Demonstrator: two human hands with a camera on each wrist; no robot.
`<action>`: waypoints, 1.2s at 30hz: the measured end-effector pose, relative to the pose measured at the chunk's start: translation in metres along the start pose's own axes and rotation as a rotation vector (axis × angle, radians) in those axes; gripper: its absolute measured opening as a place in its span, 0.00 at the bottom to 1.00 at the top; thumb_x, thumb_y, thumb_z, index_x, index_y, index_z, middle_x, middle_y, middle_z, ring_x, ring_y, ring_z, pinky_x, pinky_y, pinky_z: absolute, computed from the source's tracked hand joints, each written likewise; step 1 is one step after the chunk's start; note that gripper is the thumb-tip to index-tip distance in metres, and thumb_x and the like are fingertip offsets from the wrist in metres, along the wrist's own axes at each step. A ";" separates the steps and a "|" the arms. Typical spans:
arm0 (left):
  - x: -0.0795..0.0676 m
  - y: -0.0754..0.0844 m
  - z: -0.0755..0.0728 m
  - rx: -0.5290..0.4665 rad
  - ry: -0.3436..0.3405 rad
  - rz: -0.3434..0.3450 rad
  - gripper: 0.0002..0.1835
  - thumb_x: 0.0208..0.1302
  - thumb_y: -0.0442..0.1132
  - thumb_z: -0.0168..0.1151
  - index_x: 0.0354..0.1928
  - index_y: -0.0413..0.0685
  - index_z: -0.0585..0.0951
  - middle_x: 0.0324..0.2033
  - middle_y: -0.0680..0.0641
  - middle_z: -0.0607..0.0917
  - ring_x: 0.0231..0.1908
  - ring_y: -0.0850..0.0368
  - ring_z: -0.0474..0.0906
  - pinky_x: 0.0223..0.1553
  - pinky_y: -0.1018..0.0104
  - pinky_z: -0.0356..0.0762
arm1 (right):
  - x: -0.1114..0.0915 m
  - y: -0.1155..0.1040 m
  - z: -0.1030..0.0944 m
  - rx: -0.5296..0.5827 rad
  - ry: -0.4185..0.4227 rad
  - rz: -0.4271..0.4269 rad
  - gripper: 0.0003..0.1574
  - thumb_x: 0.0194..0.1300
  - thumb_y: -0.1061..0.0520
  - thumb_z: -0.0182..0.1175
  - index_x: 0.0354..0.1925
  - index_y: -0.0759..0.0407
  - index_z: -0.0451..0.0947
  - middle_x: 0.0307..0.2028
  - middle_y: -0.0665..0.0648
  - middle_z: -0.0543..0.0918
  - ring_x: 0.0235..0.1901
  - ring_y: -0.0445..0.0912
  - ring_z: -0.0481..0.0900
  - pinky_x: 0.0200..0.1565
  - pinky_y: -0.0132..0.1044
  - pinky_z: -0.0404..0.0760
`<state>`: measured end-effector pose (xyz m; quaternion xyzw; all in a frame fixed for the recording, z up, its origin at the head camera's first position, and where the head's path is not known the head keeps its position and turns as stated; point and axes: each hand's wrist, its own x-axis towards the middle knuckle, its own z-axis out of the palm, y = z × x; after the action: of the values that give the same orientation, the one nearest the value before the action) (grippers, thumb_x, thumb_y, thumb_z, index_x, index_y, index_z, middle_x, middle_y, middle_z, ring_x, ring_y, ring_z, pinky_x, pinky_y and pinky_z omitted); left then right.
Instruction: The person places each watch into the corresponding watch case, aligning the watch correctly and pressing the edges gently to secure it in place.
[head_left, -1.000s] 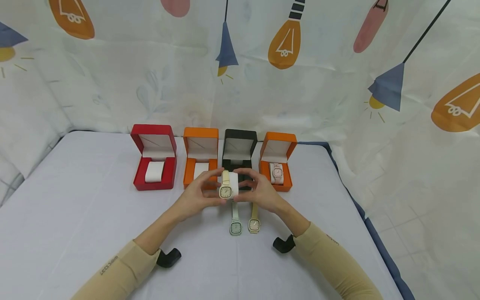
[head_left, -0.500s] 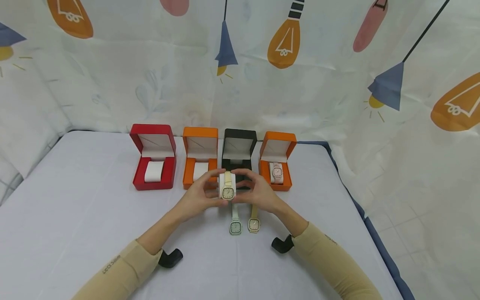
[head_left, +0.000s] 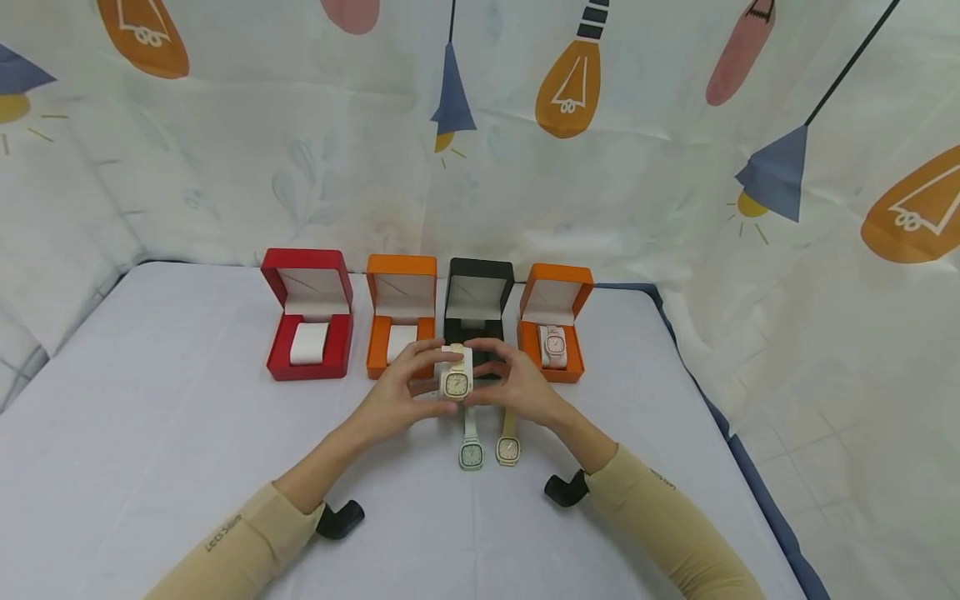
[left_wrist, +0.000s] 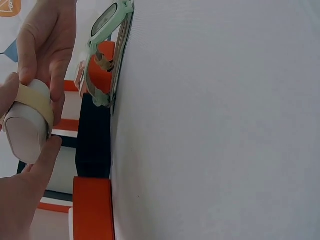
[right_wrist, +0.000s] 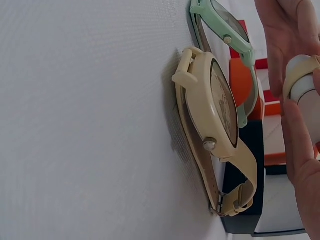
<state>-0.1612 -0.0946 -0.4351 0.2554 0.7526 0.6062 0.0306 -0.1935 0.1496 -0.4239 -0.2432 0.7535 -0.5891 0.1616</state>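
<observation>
Both hands hold a white watch cushion (left_wrist: pixel 26 136) in front of the black box. A pale yellow watch (head_left: pixel 456 384) is wrapped round it, dial toward me. From the left, my left hand (head_left: pixel 397 390) grips the cushion, a finger lying across the upper strap and the thumb at the lower end. My right hand (head_left: pixel 527 387) pinches it from the right between thumb and fingers. In the left wrist view the pale strap (left_wrist: pixel 36 102) circles the cushion. Just below the hands, a mint green watch (head_left: pixel 471 454) and a darker yellow watch (head_left: pixel 507 450) lie on the table.
Open boxes stand in a row behind: a red box (head_left: pixel 273 358) and an orange box (head_left: pixel 380 333) with white cushions, a black box (head_left: pixel 481 271), and a right orange box (head_left: pixel 575 354) holding a pink watch (head_left: pixel 555 346). A printed curtain (head_left: pixel 660 167) hangs behind the white table (head_left: pixel 187 417).
The pale yellow watch has shifted to the middle of the cushion's front. My left fingers have come over the top of its strap. The right hand has barely moved.
</observation>
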 end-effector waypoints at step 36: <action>0.003 0.002 0.003 0.048 0.106 -0.031 0.29 0.57 0.36 0.79 0.63 0.51 0.82 0.69 0.41 0.69 0.63 0.45 0.69 0.58 0.51 0.80 | 0.003 -0.001 0.007 0.004 0.020 -0.042 0.47 0.57 0.71 0.75 0.71 0.55 0.68 0.69 0.55 0.69 0.57 0.54 0.80 0.51 0.44 0.85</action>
<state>-0.1615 -0.0901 -0.4330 0.2119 0.7713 0.6002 -0.0058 -0.1918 0.1422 -0.4248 -0.2529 0.7485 -0.5964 0.1421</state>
